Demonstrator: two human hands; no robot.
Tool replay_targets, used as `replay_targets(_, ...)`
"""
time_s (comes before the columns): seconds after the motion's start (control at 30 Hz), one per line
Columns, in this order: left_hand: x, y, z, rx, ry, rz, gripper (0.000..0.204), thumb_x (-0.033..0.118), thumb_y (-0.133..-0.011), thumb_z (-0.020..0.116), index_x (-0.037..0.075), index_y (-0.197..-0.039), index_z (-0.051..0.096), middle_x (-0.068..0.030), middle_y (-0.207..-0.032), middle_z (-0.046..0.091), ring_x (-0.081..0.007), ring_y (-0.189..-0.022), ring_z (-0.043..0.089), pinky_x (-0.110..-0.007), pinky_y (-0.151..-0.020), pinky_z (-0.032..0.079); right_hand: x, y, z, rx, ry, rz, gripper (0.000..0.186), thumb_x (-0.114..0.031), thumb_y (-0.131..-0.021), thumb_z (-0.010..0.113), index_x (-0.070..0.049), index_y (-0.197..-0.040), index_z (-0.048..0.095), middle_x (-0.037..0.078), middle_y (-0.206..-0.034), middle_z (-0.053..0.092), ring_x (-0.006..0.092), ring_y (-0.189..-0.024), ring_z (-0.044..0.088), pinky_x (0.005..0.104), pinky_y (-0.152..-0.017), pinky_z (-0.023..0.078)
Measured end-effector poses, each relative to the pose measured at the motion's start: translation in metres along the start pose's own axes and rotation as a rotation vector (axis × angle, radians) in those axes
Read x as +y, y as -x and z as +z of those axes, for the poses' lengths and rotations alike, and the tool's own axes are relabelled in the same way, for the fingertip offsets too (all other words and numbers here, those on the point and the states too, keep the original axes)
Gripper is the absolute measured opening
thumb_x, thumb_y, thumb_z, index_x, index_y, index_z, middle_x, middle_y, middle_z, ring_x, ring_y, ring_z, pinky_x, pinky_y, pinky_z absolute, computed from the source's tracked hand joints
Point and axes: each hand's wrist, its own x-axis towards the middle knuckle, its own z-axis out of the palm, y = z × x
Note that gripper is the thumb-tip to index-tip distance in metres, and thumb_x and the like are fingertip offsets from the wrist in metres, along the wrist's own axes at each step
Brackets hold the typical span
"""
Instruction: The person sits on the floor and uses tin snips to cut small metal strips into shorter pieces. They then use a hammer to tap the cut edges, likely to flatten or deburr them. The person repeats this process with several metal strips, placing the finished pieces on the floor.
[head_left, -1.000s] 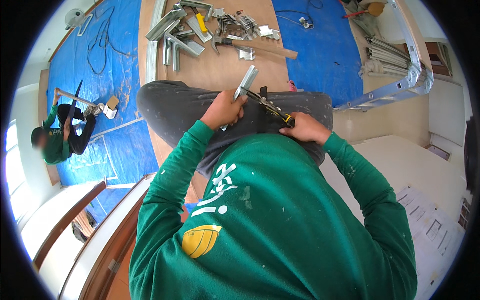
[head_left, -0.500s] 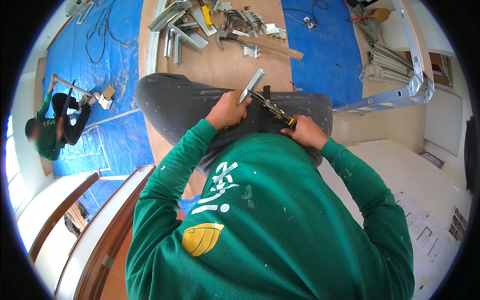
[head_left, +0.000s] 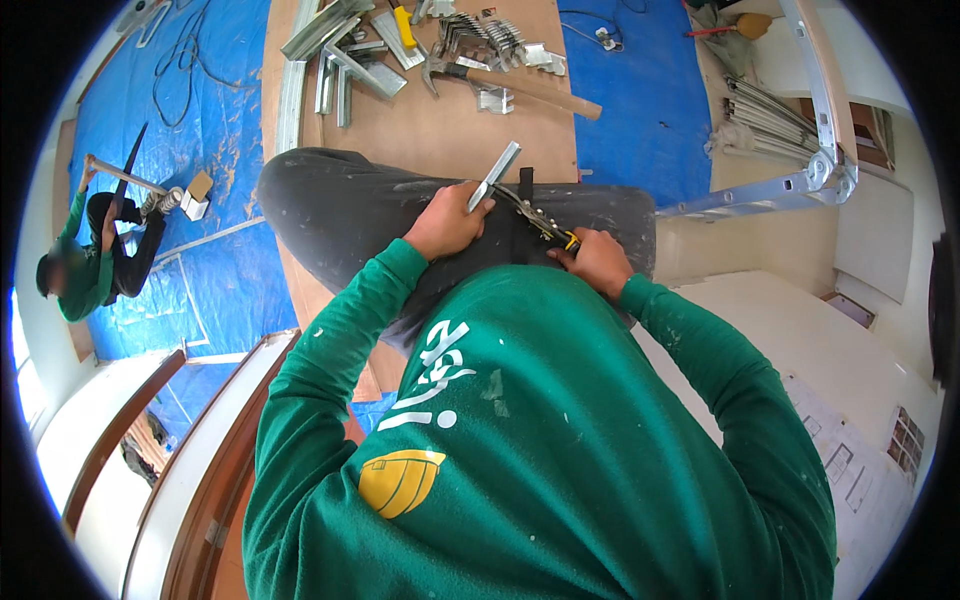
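Note:
My left hand (head_left: 450, 222) grips a short galvanized metal channel piece (head_left: 497, 172), held at a slant over my grey-trousered lap (head_left: 335, 215). In my right hand (head_left: 593, 262) are metal snips (head_left: 540, 220) with black and yellow handles. Their jaws meet the channel just beside my left thumb; whether they bite into it is too small to tell. A dark strap (head_left: 525, 182) lies across my thigh under the snips.
Plywood (head_left: 420, 130) bears metal offcuts (head_left: 370, 78), brackets (head_left: 475, 40) and a hammer (head_left: 530, 90). Blue sheeting (head_left: 640, 150) flanks it. An aluminium ladder (head_left: 740, 193) and metal lengths (head_left: 760, 125) are right. A co-worker (head_left: 80, 280) sits left, holding a long tube.
Both my hands keep their holds, with only slight shifts of the snips and channel. The view has moved a little. The co-worker's body and arms have shifted slightly.

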Motion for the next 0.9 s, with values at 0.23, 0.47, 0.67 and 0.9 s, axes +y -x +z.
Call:
replay_targets(0.23,0.008,0.005,0.001,0.065,0.186,-0.059,0.025,0.022,-0.106,0.062,-0.001,-0.097,0.062,-0.0047,-0.066,0.065,-0.0125,-0.05,0.059,-0.032,-0.047,0.047,0.006,-0.003,-0.021,-0.02,0.05,-0.176,0.06,-0.047,-0.09,0.079,0.004,-0.122,0.07,0.031,-0.111,0.073,0.0474,-0.107,0.07,0.0531,-0.091,0.054)
replay_targets(0.47,0.017,0.018,-0.037,0.187,0.364,-0.064,0.026,0.025,-0.108,0.062,-0.001,-0.104,0.065,-0.0044,-0.07,0.065,-0.0123,-0.051,0.059,-0.03,-0.047,0.047,-0.006,-0.021,-0.089,-0.105,0.009,-0.238,0.069,-0.048,-0.093,0.076,0.004,-0.137,0.062,0.03,-0.122,0.072,0.0478,-0.116,0.067,0.0506,-0.1,0.052)
replay_targets(0.67,0.032,0.041,-0.065,0.087,0.674,0.095,0.03,0.029,-0.111,0.059,0.0,-0.117,0.063,-0.0063,-0.076,0.066,-0.0127,-0.057,0.061,-0.028,-0.051,0.049,0.017,-0.085,-0.057,0.154,-0.098,-0.258,0.072,-0.051,-0.092,0.077,-0.001,-0.142,0.059,0.028,-0.121,0.071,0.0454,-0.112,0.068,0.0496,-0.095,0.054)
replay_targets(0.9,0.054,0.049,-0.055,-0.003,0.837,0.213,0.031,0.028,-0.113,0.054,-0.001,-0.124,0.059,-0.0095,-0.079,0.067,-0.0151,-0.058,0.062,-0.029,-0.053,0.052,-0.013,-0.155,-0.014,0.564,0.188,-0.348,0.072,-0.054,-0.086,0.082,-0.007,-0.136,0.062,0.022,-0.122,0.064,0.0425,-0.118,0.06,0.0539,-0.099,0.047)
